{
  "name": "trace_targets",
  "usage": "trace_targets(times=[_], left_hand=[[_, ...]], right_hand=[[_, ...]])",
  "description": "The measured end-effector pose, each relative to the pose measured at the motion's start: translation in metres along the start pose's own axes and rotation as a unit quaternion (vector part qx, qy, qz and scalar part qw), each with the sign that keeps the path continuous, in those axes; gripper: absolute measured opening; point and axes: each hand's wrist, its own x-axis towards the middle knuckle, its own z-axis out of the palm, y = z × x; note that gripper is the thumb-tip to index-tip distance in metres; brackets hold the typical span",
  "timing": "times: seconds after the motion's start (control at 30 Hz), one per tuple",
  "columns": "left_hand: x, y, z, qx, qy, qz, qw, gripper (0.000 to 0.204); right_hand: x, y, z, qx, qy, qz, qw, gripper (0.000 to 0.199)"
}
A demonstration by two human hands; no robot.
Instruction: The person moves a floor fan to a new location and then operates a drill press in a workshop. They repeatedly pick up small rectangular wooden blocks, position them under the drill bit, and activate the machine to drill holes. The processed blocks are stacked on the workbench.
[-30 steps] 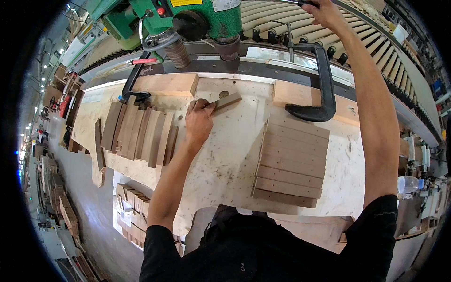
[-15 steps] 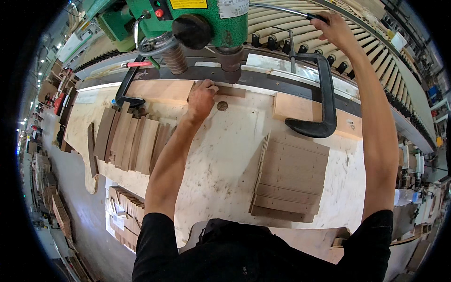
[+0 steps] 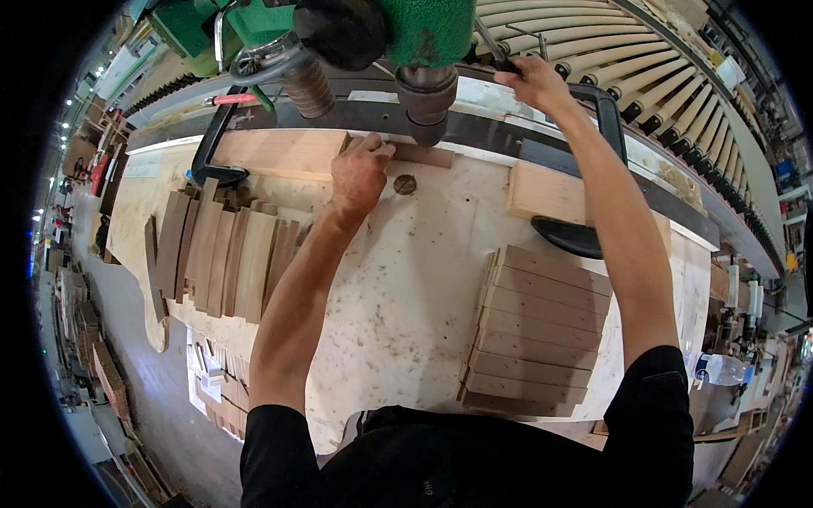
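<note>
My left hand (image 3: 364,173) is closed on a short brown wooden strip (image 3: 428,155), pressing it to the dark fence at the far side of the board. The strip's right end sticks out beyond my fingers, beneath the chuck (image 3: 426,97) of a green drill press (image 3: 430,30). I cannot make out whether a bit touches the wood. At the far right my right hand (image 3: 538,86) is wrapped round the black grip of the press's metal feed lever (image 3: 486,35). A pale wooden block (image 3: 275,152) lies just left of my left hand.
Brown strips (image 3: 222,254) stand in a row at the left; others, marked with small dots, lie stacked (image 3: 538,334) at the right. Black clamps (image 3: 216,144) (image 3: 569,238) hold the blocks at both sides. Behind the press runs a slatted roller conveyor (image 3: 618,51).
My right hand has swung the feed lever down and toward me. My left hand keeps its hold on the strip. The whole view has shifted slightly.
</note>
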Motion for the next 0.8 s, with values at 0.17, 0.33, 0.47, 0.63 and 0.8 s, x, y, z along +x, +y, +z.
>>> trace_targets(times=[0.17, 0.33, 0.47, 0.63, 0.8], left_hand=[[-0.003, 0.002, -0.006, -0.005, 0.01, 0.005, 1.0, 0.018], [-0.002, 0.004, -0.002, -0.022, 0.034, 0.008, 0.999, 0.02], [-0.001, -0.001, 0.0, 0.005, 0.021, 0.004, 1.0, 0.02], [-0.004, -0.002, 0.001, 0.01, 0.035, 0.001, 0.999, 0.02], [-0.006, 0.007, 0.008, 0.015, 0.078, -0.02, 0.997, 0.012]], right_hand=[[0.022, -0.017, 0.042, 0.037, 0.019, -0.014, 0.999, 0.046], [0.035, -0.024, 0.064, 0.067, 0.023, 0.043, 0.997, 0.058], [0.029, -0.032, 0.056, 0.01, 0.03, 0.048, 0.998, 0.057], [-0.012, 0.002, -0.023, -0.04, -0.019, 0.046, 0.998, 0.052], [-0.049, 0.008, -0.14, 0.117, 0.106, -0.011, 0.987, 0.048]])
